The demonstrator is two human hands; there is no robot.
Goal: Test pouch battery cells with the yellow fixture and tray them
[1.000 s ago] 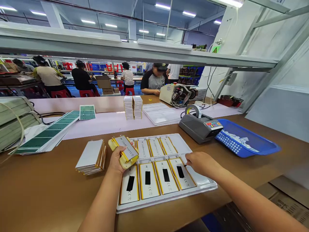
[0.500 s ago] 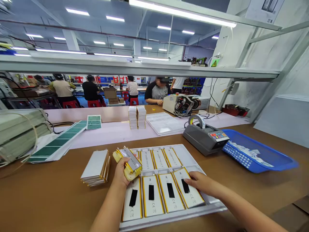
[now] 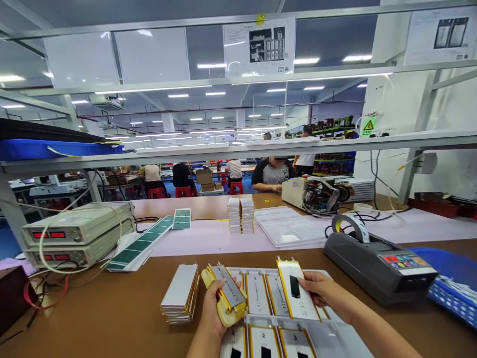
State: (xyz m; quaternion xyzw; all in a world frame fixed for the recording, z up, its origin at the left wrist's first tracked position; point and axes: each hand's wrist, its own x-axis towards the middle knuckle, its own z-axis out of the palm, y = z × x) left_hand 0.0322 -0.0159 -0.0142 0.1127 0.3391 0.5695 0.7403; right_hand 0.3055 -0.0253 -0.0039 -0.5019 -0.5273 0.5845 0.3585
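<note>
White-faced with yellow edges, the flat pack (image 3: 304,306) is in the grasp of the right hand (image 3: 322,292). The thumb lies on its face beside a black patch (image 3: 295,287); the other fingers are bent behind it, partly hidden. The pack is tilted, tab end up, over the rear row of a white plastic tray (image 3: 335,335). Whether its lower edge touches the tray cannot be determined.

The left hand (image 3: 214,303) is closed around a yellow block (image 3: 224,315). A grey pack (image 3: 228,286) lies lengthwise on the block, printed side up.

The tray's rear row contains white packs (image 3: 257,293), partly covered by the hands and the raised pack. The front row shows three patched packs (image 3: 263,339), cut off by the lower picture edge.

A stack of packs (image 3: 181,288) stands on the brown bench (image 3: 112,308), left of the left hand. A dark grey tape dispenser (image 3: 372,268) stands right of the tray, with a blue basket (image 3: 452,301) just beyond it.

Farther back are two side-by-side piles (image 3: 234,216), a clear plastic tray (image 3: 285,226), green-panelled sheets (image 3: 143,243) and two stacked instruments (image 3: 78,223) with lit red displays. Across the bench, a person (image 3: 274,174) sits near a machine (image 3: 316,194).
</note>
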